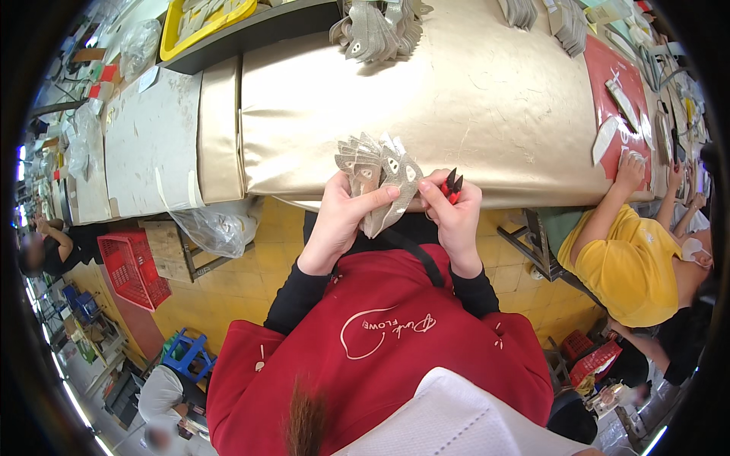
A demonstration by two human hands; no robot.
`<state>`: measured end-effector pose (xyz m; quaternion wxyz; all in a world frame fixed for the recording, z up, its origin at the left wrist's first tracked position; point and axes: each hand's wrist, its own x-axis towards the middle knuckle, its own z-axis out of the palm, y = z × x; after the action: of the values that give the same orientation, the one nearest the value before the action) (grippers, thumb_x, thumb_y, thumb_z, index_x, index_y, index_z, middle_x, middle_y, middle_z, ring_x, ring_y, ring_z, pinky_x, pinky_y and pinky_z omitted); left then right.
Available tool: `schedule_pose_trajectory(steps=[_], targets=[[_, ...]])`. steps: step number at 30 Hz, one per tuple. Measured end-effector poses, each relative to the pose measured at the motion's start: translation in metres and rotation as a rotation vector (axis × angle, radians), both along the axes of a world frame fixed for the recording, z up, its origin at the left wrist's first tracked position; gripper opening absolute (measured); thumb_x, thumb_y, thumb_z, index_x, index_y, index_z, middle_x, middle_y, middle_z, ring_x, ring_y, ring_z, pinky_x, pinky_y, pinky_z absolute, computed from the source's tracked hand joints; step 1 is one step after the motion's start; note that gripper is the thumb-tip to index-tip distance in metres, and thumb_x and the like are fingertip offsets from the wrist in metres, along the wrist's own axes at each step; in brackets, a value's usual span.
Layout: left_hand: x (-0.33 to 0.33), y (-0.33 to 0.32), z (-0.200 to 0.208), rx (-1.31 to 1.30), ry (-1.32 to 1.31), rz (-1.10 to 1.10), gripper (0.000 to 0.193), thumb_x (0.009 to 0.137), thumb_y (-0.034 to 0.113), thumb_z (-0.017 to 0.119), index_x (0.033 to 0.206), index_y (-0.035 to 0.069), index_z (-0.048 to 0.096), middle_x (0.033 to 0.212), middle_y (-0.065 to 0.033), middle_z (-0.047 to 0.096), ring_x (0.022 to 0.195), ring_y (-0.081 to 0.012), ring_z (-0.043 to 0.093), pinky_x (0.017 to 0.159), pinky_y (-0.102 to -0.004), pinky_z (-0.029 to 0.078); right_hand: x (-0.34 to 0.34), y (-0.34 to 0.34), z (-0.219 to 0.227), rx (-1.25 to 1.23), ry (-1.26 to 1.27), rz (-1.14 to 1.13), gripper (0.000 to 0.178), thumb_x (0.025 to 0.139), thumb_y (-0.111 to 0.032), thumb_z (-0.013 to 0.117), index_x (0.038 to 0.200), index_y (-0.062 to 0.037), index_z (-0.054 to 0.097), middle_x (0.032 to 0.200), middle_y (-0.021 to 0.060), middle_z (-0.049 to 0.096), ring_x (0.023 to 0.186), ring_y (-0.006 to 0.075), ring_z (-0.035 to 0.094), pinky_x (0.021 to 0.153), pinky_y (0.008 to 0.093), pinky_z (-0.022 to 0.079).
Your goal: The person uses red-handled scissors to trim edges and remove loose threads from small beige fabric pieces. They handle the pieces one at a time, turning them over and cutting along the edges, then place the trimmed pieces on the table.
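My left hand [347, 215] is closed round a fanned bunch of grey, glittery cut pieces [371, 169] with pointed ends and small white-edged holes. They look like shoe-upper parts. The thumb presses the front piece. My right hand [458, 209] holds small thread snips [452, 187] with red handles and black blades pointing up and away from me. Its thumb and fingertip also meet the right edge of the front piece. Both hands are just off the table's near edge, above my lap.
A gold-covered table [502, 129] stretches ahead. On its far side lie a grey heap of similar pieces [376, 34] and smaller stacks [566, 26]. A yellow tray [171, 34] stands far left. At right a person in yellow [620, 258] works by a red sheet [601, 68].
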<state>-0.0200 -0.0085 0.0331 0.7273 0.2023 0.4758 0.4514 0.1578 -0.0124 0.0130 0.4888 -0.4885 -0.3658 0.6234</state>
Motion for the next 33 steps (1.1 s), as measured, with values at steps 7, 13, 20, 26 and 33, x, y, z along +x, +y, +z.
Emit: schedule_pose_trajectory(steps=[7,13,20,26,33], targets=[[-0.002,-0.001,0.0,0.027,0.117,-0.006,0.044,0.082,0.003,0.078,0.121,-0.003,0.058,0.109,-0.0094,0.069,0.097,-0.0139,0.067,0.085,-0.0289,0.055,0.013,0.013,0.01,0.276,-0.438,0.083,0.038,0.092,-0.008,0.067,0.129,0.0012,0.061,0.1,0.0061,0.062,0.077,0.0108,0.06,0.067,0.0245,0.05],[-0.004,-0.001,-0.006,0.039,0.148,-0.055,0.042,0.081,0.005,0.078,0.119,-0.003,0.06,0.107,-0.009,0.069,0.093,-0.0131,0.067,0.084,-0.0287,0.054,0.025,0.018,0.005,0.509,-0.677,0.233,0.045,0.09,-0.006,0.066,0.135,-0.0029,0.06,0.101,0.0143,0.06,0.082,0.0269,0.062,0.073,0.035,0.051],[-0.004,-0.002,-0.004,0.041,0.199,-0.099,0.04,0.081,0.006,0.079,0.116,-0.002,0.061,0.105,-0.0087,0.07,0.092,-0.0124,0.066,0.082,-0.0282,0.054,0.02,0.024,-0.006,0.828,-0.812,0.151,0.041,0.076,-0.002,0.073,0.116,-0.0096,0.074,0.08,0.0074,0.065,0.069,0.0238,0.063,0.06,0.034,0.051],[-0.004,-0.002,-0.001,0.038,0.205,-0.117,0.04,0.081,0.007,0.079,0.116,-0.002,0.061,0.104,-0.0084,0.07,0.091,-0.012,0.066,0.081,-0.0278,0.054,0.019,0.022,-0.01,0.895,-0.87,0.126,0.042,0.072,-0.001,0.073,0.111,-0.0151,0.077,0.078,0.0048,0.065,0.063,0.021,0.063,0.054,0.0319,0.05],[-0.007,-0.002,-0.002,0.025,0.163,-0.122,0.04,0.082,0.006,0.079,0.116,-0.003,0.061,0.104,-0.0082,0.069,0.09,-0.0121,0.067,0.079,-0.0276,0.055,0.018,0.021,-0.012,0.931,-0.857,0.086,0.038,0.07,0.0,0.072,0.105,-0.0136,0.078,0.076,0.0042,0.065,0.063,0.0202,0.063,0.053,0.031,0.049]])
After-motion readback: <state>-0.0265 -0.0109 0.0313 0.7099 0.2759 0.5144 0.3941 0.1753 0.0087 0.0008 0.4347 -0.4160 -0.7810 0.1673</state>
